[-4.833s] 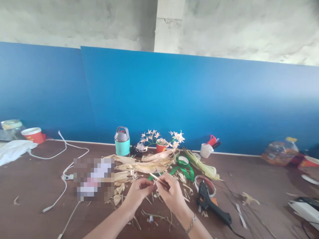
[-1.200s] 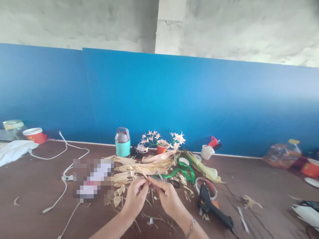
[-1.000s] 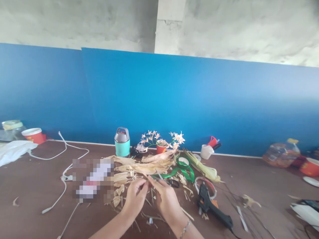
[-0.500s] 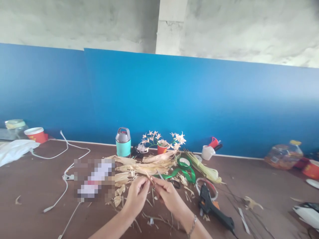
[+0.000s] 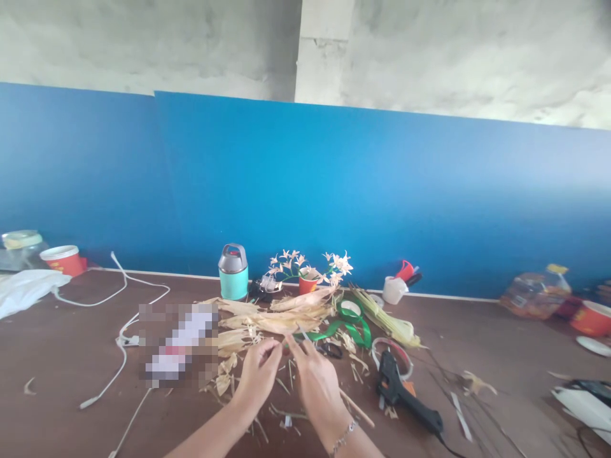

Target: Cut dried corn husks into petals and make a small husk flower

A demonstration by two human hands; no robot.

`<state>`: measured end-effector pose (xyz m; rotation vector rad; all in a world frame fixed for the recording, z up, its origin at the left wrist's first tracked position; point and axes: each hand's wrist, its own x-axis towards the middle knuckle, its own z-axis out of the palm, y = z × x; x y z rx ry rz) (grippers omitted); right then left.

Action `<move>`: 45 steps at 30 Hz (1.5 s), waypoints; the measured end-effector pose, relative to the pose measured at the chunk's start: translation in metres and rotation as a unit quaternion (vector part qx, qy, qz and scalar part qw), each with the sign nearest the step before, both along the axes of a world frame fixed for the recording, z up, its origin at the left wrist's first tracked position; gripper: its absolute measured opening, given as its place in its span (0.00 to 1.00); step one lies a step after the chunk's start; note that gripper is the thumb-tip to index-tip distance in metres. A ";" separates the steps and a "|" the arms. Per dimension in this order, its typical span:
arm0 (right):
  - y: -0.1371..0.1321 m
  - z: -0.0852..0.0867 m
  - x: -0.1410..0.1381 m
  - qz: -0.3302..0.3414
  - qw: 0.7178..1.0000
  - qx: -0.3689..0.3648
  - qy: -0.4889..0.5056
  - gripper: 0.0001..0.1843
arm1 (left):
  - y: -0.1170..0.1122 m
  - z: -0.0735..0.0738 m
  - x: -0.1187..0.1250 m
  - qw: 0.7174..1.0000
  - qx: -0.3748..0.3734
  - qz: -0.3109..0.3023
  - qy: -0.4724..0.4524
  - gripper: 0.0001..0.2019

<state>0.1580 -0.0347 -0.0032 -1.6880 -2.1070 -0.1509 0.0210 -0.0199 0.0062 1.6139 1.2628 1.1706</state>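
My left hand [image 5: 260, 372] is closed in a pinch, thumb against index finger, close to the right fingertips. What it grips is too small to make out. My right hand [image 5: 315, 381] is closed, seen from its back, with the index finger stretched toward the left fingertips. A thin tan stick [image 5: 357, 408] juts out past its right side; its middle is hidden by the hand. Just beyond the fingers lie scissors with black handles [image 5: 333, 350]. Dried corn husks [image 5: 281, 321] and a green ribbon [image 5: 360, 333] spread behind both hands.
A black glue gun [image 5: 405, 397] lies right of my hands beside a tape roll [image 5: 405, 362]. Behind stand a turquoise flask [image 5: 233, 282], a red cup [image 5: 307, 286] of pale flowers, and a white cup [image 5: 394, 291]. White cables [image 5: 125, 366] run at left. A blue panel [image 5: 334, 191] closes the back.
My right hand has turned so its back shows, its index finger stretched forward. The tan stick now shows on its right side. My left hand keeps its pinch; the view has shifted slightly.
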 end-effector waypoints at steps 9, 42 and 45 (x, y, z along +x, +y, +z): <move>0.005 0.010 0.012 0.042 0.960 -0.023 0.277 0.12 | 0.002 0.004 -0.002 0.991 0.075 -0.048 0.097 0.15; 0.005 0.012 0.026 0.014 0.985 -0.020 0.172 0.11 | 0.022 0.006 -0.047 0.968 -0.052 -0.063 0.236 0.06; 0.000 0.018 0.017 0.050 0.969 -0.046 0.238 0.10 | 0.024 0.012 -0.040 0.986 -0.061 -0.080 0.131 0.03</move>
